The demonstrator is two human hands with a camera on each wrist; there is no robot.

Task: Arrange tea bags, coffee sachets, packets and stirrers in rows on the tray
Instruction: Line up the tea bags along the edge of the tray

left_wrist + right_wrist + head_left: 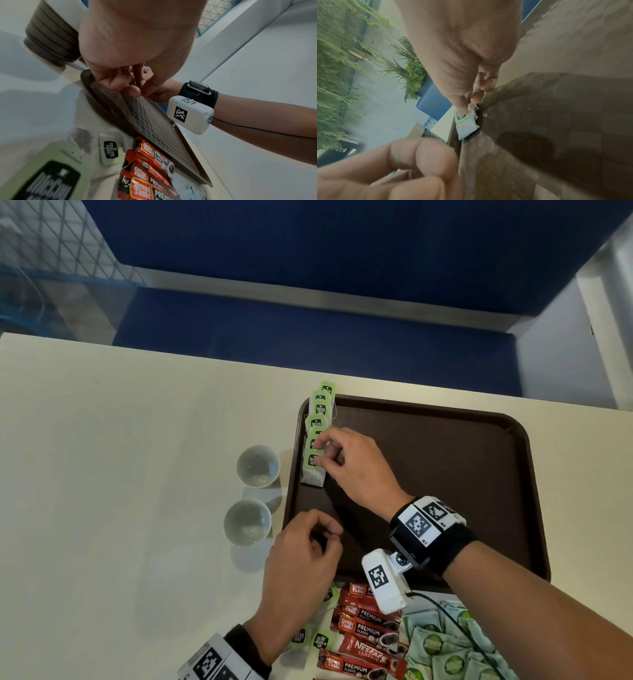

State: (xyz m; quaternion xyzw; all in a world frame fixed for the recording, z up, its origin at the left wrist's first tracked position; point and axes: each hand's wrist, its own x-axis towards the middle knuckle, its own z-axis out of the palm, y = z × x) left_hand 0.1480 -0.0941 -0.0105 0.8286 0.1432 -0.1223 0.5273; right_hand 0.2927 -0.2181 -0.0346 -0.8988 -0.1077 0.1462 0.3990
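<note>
The tray (445, 446) sits on the table (120, 422), right of centre. A row of tea bags (317, 436) runs along its left edge, front to back. Two cups (257, 465) stand on the table just left of the tray, one nearer than the other. Coffee sachets (366, 628) and packets (445, 652) lie before the tray's near edge, with loose tea bags to their left.

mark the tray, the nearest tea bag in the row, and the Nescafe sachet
tray (445, 460), head view, bare brown floor.
nearest tea bag (312, 475), head view, white pouch below the green tag.
Nescafe sachet (371, 649), head view, on the red wrapper's lettering.
</note>
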